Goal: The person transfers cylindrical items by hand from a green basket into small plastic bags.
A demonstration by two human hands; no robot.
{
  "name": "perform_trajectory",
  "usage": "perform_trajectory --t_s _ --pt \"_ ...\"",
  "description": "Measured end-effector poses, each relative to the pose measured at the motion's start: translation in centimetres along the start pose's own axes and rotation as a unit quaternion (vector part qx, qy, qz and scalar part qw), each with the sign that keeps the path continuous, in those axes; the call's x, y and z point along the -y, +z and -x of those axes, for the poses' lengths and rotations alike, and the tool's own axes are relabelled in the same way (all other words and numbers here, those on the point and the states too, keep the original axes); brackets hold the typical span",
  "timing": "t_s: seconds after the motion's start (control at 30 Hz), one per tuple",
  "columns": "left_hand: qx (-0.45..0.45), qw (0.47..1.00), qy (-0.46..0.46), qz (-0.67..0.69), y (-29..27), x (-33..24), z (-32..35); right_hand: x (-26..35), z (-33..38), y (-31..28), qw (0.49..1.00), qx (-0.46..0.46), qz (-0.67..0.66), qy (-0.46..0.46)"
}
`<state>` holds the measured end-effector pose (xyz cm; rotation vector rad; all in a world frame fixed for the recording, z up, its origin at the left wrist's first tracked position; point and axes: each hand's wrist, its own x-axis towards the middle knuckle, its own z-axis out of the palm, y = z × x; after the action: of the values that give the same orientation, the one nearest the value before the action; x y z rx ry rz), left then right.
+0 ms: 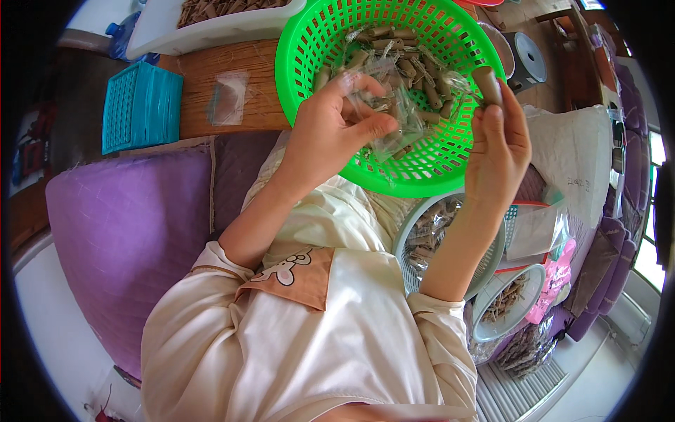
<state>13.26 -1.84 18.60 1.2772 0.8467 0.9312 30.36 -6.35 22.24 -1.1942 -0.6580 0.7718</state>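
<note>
My left hand (330, 130) is over the near left part of a bright green slotted plastic basket (422, 186), its thumb and fingers closed on a see-through plastic bag (402, 126). Over the basket's right rim, my right hand (500, 141) pinches a short brown tube-like piece (487, 86) between thumb and fingers, held nearly upright. Crinkled see-through film (457, 83) trails from that piece toward the basket. Inside lie several similar brown pieces (390, 43), mixed with film and thin strands. My left hand partly hides them.
A turquoise plastic basket (144, 105) and a small flat plastic packet (228, 98) are on the wooden table (193, 77). A white tub (232, 36) of brown sticks stands behind. At my right are a grey basket (406, 239), a smaller white basket (538, 281) and a pink bag (552, 285).
</note>
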Motion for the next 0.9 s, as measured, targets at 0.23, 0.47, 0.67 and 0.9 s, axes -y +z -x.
perform_trajectory --t_s 0.23,0.47,0.67,0.9 --pt "0.067 0.983 -0.039 -0.166 -0.1 -1.6 0.4 2.6 2.3 0.9 0.973 0.047 0.166 -0.153" --pt "0.122 0.975 -0.042 -0.181 -0.2 -2.8 0.6 3.7 2.8 2.6 0.858 0.09 0.39 -0.322" --pt "0.137 0.971 -0.046 -0.189 -0.2 -2.7 0.7 4.1 2.4 2.4 0.848 0.139 0.438 -0.265" --pt "0.149 0.947 0.02 -0.284 0.1 -2.6 0.6 4.7 1.4 1.9 0.877 0.224 0.411 -0.111"
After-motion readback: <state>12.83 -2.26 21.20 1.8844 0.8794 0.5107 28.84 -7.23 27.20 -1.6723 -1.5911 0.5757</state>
